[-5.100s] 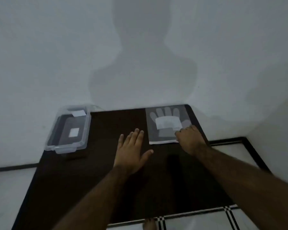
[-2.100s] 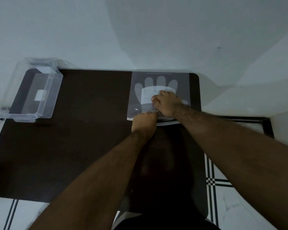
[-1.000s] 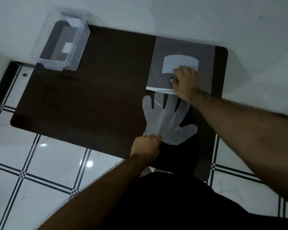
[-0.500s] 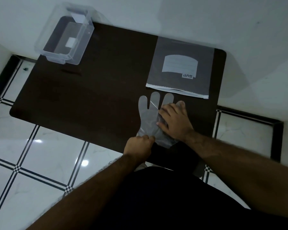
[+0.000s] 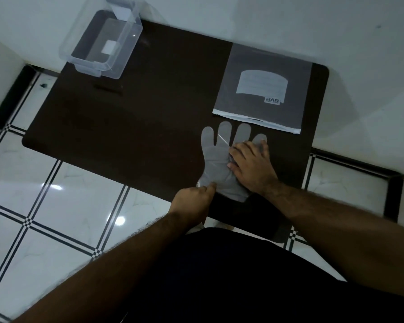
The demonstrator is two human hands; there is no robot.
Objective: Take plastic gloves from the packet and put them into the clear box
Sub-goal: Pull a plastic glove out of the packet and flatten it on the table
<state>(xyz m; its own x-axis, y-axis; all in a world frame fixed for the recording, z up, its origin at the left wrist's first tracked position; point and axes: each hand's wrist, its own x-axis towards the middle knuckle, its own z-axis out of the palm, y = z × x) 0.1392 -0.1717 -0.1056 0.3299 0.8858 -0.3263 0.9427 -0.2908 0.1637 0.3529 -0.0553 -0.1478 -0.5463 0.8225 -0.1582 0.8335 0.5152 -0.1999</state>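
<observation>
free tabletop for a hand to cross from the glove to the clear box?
Yes. The dark table is bare across its middle, bordered by the clear box at the far left corner and the packet at the far right. It is crowded near the right front edge: the plastic glove lies there under the left hand and right hand.

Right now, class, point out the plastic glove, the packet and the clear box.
plastic glove (image 5: 216,159): head view, on its palm.
packet (image 5: 262,83): head view, on its white label.
clear box (image 5: 126,55): head view, on its right wall.
</observation>
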